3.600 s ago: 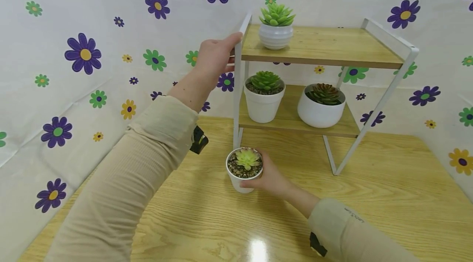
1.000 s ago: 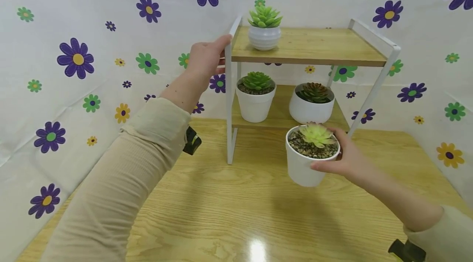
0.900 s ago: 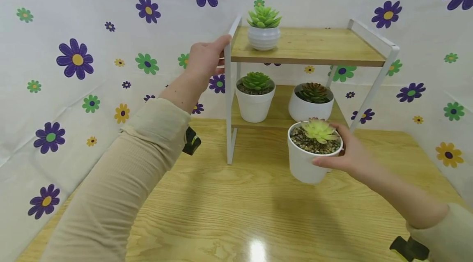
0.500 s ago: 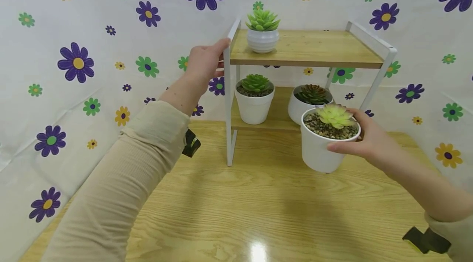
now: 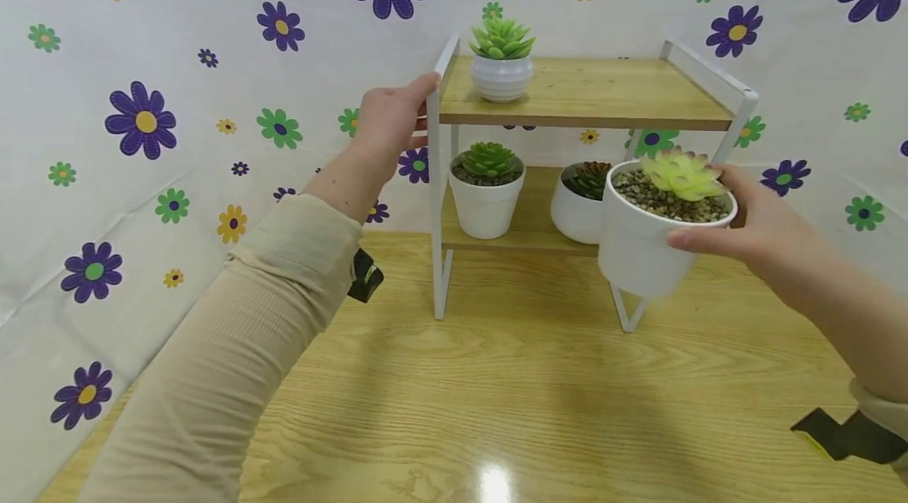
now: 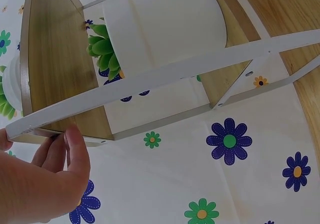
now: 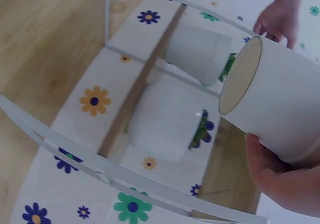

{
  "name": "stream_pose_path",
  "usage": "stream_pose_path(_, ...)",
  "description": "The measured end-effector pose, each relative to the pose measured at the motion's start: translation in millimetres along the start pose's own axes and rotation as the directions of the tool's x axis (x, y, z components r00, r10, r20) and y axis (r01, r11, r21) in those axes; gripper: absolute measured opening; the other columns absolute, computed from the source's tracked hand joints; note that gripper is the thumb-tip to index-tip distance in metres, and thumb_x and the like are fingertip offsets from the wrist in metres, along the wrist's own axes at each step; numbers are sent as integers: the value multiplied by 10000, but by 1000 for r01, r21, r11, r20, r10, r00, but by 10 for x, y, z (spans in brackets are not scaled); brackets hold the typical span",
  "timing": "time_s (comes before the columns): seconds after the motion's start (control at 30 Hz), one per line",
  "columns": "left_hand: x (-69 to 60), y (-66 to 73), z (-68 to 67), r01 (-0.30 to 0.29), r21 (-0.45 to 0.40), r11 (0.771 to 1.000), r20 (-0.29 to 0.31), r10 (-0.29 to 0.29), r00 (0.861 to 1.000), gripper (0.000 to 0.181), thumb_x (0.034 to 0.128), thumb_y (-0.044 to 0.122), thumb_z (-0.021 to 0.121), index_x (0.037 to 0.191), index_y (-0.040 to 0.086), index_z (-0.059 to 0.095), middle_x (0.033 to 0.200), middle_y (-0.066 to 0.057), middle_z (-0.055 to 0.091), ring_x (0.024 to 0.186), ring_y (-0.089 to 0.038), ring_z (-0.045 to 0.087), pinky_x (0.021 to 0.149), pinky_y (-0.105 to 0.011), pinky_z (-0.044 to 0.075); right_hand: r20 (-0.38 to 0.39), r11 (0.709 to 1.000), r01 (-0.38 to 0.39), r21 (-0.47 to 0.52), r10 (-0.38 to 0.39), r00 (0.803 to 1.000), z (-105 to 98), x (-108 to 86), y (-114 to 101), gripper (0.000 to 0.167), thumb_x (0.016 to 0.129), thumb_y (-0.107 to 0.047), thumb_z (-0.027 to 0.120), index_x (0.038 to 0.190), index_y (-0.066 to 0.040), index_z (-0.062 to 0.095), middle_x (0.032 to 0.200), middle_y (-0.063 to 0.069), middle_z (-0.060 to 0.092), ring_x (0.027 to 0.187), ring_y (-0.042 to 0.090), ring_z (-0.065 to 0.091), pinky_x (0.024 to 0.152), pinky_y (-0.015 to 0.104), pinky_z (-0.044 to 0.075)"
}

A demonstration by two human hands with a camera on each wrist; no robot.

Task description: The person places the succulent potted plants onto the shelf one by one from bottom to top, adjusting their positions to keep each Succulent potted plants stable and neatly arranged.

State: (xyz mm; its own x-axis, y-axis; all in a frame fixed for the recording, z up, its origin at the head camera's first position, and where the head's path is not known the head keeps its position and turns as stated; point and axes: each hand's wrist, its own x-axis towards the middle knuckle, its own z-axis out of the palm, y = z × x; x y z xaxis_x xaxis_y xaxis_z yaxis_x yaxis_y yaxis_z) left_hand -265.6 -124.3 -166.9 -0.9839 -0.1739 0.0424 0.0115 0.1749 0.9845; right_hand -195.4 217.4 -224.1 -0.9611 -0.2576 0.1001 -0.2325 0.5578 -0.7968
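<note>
My right hand [image 5: 773,239] grips a white pot with a pale yellow-green succulent [image 5: 641,251], raised in front of the shelf's right side. In the right wrist view the pot's underside [image 7: 242,78] shows. My left hand [image 5: 388,124] holds the upper left corner of the shelf's white metal frame [image 5: 436,203], thumb in front and fingers behind; the left wrist view shows fingers [image 6: 77,151] curled at that corner. A small ribbed pot with a bright green succulent [image 5: 500,77] stands on the upper board [image 5: 603,93]. The lower board carries a tapered white pot [image 5: 488,203] and a round white pot [image 5: 578,211], partly hidden by the held one.
The two-tier shelf stands on a wood-grain table [image 5: 454,393]. Behind it hangs a white cloth [image 5: 312,77] printed with purple, green and orange flowers. Slanted white legs [image 5: 627,314] reach the table at the shelf's right side.
My right hand has taken the pale succulent's pot from the table by the shelf's left leg and carried it right and upward. My left hand keeps its grip on the frame.
</note>
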Motion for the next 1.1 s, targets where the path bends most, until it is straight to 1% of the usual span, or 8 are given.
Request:
stream_pose_path(0.07, 1, 0, -1, -1, 8, 1000, -1, 1, 1000, 440, 938, 415, 506, 1182, 67, 621, 1254, -47, 581, 1104, -171, 553, 972, -284, 484, -25, 1000, -12, -22, 11, 1000, -56, 18, -67, 773, 868, -207, 646, 1478, -155, 175, 1222, -99, 448, 1019, -25, 482, 821, 185, 423)
stream_pose_path(0.2, 5, -1, 3, 4, 20, 1000, -5, -4, 1000, 455, 934, 428, 505, 1204, 78, 610, 1276, -39, 572, 1105, -169, 545, 988, -295, 467, -36, 1000, -22, 21, 23, 999, -156, 78, -208, 750, 880, -248, 636, 1473, -214, 177, 1223, -121, 442, 1053, 10, 459, 1004, 419, 343)
stream_pose_path(0.3, 9, -2, 3, 9, 28, 1000, -10, -8, 1000, 461, 932, 431, 507, 1218, 83, 603, 1285, -39, 569, 1108, -166, 544, 989, -298, 465, -50, 999, -23, 42, 25, 998, -239, 140, -301, 709, 891, -272, 618, 1452, -213, 188, 1198, -128, 454, 1040, 24, 471, 1011, 339, 349)
stream_pose_path(0.4, 12, -3, 1, 7, 36, 999, -13, -6, 1000, 458, 932, 429, 507, 1210, 80, 608, 1284, -41, 571, 1109, -167, 547, 984, -299, 468, -98, 1000, -23, 7, 23, 995, -328, 220, -386, 663, 894, -303, 609, 1419, -196, 219, 1134, -144, 480, 954, 0, 526, 838, 188, 406)
stream_pose_path(0.57, 10, 1, 7, 7, 38, 999, -10, -6, 1000, 458, 931, 430, 507, 1204, 77, 612, 1281, -40, 571, 1108, -170, 549, 981, -296, 470, -151, 1000, 0, 3, 0, 988, -479, 364, -522, 595, 904, -318, 599, 1377, -202, 258, 1119, -130, 466, 936, 24, 528, 934, 167, 460)
stream_pose_path(0.7, 12, 5, 11, 5, 37, 999, -10, -5, 1000, 460, 931, 431, 509, 1209, 79, 610, 1281, -38, 571, 1105, -168, 548, 982, -296, 469, -156, 999, 31, 26, -26, 987, -549, 472, -650, 574, 917, -310, 583, 1385, -203, 268, 1156, -132, 442, 1019, 83, 465, 996, 240, 460)
stream_pose_path(0.9, 26, 6, 6, 7, 28, 1000, -15, -7, 1000, 464, 929, 432, 513, 1220, 82, 602, 1285, -40, 565, 1103, -168, 542, 985, -300, 468, -180, 997, 53, 57, -42, 983, -508, 624, -875, 647, 908, -336, 594, 1437, -187, 254, 1254, -88, 437, 1169, 178, 399, 1132, 498, 289)
stream_pose_path(1.1, 14, -3, -4, 13, 30, 999, -12, -13, 1000, 467, 928, 440, 508, 1221, 88, 603, 1299, -35, 559, 1125, -168, 542, 987, -296, 465, -189, 997, 32, 76, -17, 982, -460, 717, -1053, 681, 888, -368, 615, 1442, -203, 254, 1293, -79, 426, 1237, 195, 368, 1131, 501, 274)
